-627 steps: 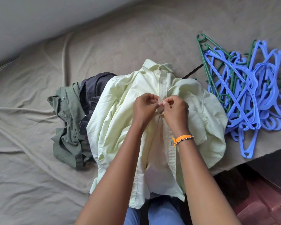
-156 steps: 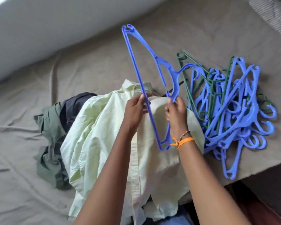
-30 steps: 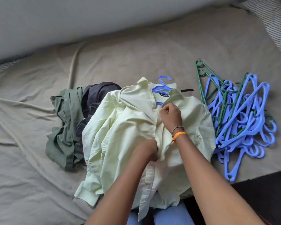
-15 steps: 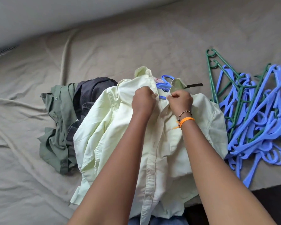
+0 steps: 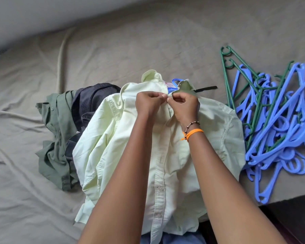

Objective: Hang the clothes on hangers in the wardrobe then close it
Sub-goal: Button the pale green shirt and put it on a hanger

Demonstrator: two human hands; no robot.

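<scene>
A pale yellow shirt [image 5: 116,138] lies front-up on the bed with a blue hanger [image 5: 176,82] inside it; only the hook shows at the collar. My left hand [image 5: 149,101] and my right hand [image 5: 182,103] meet just below the collar. Each pinches one edge of the shirt's front placket at the top button. The wardrobe is out of view.
A green shirt [image 5: 55,131] and a dark garment [image 5: 92,97] lie bunched left of the yellow shirt. A tangled pile of blue and green hangers [image 5: 275,124] sits on the right near the bed edge. A black strap [image 5: 207,88] pokes out behind the collar. The brown bedsheet [image 5: 130,50] stretches beyond.
Since a second ago my left hand has risen from the shirt's middle to the collar beside my right hand. Both hands now pinch the placket together at the top.
</scene>
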